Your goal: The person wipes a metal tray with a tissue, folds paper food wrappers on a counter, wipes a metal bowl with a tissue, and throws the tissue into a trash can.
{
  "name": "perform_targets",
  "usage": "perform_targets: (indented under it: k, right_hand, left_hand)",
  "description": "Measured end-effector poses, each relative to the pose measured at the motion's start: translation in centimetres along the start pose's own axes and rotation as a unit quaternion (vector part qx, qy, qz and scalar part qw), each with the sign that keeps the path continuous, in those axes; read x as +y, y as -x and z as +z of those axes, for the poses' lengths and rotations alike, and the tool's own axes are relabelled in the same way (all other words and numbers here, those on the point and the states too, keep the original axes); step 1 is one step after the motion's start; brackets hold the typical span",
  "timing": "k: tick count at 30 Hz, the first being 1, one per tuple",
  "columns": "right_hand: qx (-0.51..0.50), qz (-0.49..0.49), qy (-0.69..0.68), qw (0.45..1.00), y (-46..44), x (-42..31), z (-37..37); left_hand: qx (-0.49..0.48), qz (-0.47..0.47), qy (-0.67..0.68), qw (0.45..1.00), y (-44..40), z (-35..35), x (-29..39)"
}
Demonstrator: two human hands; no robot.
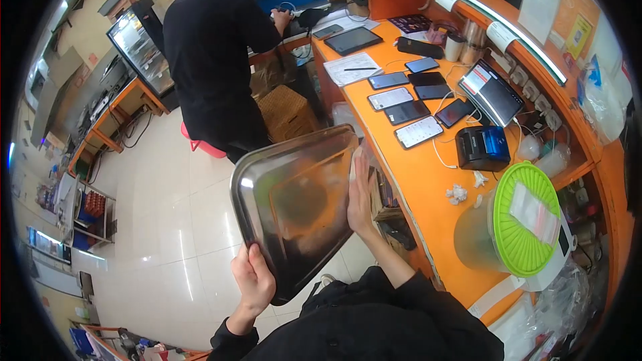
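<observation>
The shiny metal tray (297, 204) is held tilted.

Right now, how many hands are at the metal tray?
2: the left hand grips the tray at its lower-left edge; the right hand lies along its right side.

left hand: bare left hand (254, 279), fingers (256, 255) bent in a closed grip
left arm: bare wrist (243, 315) below the hand, black fabric left sleeve (232, 342) covering the forearm behind it
right hand: bare right hand (360, 202), held flat and open, fingers extended away from the torso (361, 331)
right arm: bare right forearm (389, 254) reaching forward, black fabric right sleeve (438, 307) around the elbow
spacing: hands apart, right farther forward
</observation>
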State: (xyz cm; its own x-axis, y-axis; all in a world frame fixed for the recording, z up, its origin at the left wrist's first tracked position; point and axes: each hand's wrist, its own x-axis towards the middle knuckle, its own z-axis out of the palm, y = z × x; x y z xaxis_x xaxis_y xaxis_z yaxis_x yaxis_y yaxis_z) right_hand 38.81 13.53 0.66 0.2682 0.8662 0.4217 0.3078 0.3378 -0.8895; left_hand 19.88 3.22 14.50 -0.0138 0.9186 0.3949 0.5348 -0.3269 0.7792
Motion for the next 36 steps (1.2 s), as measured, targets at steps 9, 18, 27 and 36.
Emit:
perform_targets:
  k: [9, 18, 27, 36]
  right_hand:
    - [-0.207, -0.233, 0.063, 0.948, 8.6, -11.1, 2.7]
    - [-0.182, -0.444, 0.114, 0.870, 10.3, -6.8, 1.0]
    - [-0.186, -0.273, 0.210, 0.920, 6.7, 1.6, -4.6]
    - [-0.328, -0.253, 0.057, 0.908, 10.8, -12.4, 0.4]
  left_hand:
    - [0.142, -0.076, 0.126, 0.979, -2.2, 2.0, -2.2]
    - [0.212, -0.249, 0.247, 0.912, 0.5, 2.6, -7.1]
    - [0.233, -0.261, 0.269, 0.897, 0.3, -0.3, -7.3]
    - [0.241, -0.167, 0.213, 0.932, 2.8, 2.4, -5.0]
